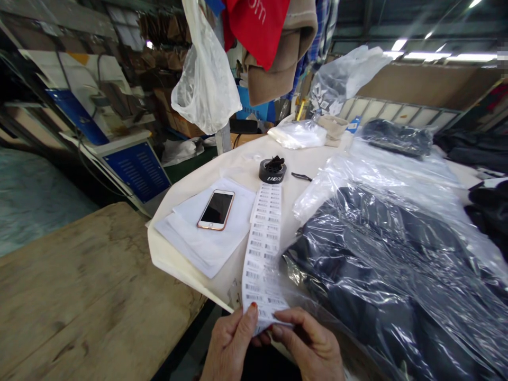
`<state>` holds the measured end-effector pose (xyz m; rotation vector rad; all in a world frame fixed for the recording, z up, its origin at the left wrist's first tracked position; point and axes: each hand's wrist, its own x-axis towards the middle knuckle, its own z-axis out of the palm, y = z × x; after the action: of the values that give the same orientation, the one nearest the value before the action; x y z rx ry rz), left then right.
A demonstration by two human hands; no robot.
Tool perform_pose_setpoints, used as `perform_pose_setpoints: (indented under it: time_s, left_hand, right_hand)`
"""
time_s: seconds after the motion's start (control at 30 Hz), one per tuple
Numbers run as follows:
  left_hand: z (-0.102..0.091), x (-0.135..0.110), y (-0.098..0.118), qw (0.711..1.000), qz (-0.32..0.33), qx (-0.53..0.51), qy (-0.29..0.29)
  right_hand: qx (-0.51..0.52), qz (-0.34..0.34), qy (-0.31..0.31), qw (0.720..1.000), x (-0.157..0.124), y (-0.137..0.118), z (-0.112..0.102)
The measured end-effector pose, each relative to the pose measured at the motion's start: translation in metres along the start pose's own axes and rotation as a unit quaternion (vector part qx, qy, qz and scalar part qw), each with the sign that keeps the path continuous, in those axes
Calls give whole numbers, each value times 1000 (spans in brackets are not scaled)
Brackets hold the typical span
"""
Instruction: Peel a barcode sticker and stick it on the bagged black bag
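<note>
A long strip of barcode labels runs from the middle of the white-covered table down to its near edge. My left hand pinches the strip's lower end between thumb and fingers. My right hand is closed on the same end from the right, thumb against the labels. Right beside them lies a dark folded garment in a clear plastic bag.
A phone lies face up on white sheets. A black tape roll and a small black clip sit behind. A bare wooden bench is at the left. Plastic bags and clothes hang overhead; more dark garments lie at the right.
</note>
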<state>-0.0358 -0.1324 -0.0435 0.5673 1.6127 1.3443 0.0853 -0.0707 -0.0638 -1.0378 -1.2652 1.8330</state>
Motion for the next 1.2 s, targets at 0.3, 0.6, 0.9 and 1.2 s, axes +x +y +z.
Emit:
perform_pose_setpoints:
  time_s: [0.3,0.6,0.9,1.2]
  left_hand:
    - [1,4,-10,999,-34,-15,-24]
    - [5,9,-11,994,-65,-88,-22]
    - [5,7,-8,994,-69,-85,-22]
    - [4,8,-8,994,-61,-84,-19]
  right_hand:
    - [-43,-48,-19,998,2,6,-7]
    - [-324,-336,-37,883,4,9,-16]
    - [-461,-470,41,752,4,8,-18]
    - [-476,-594,41,647,13,-15,-14]
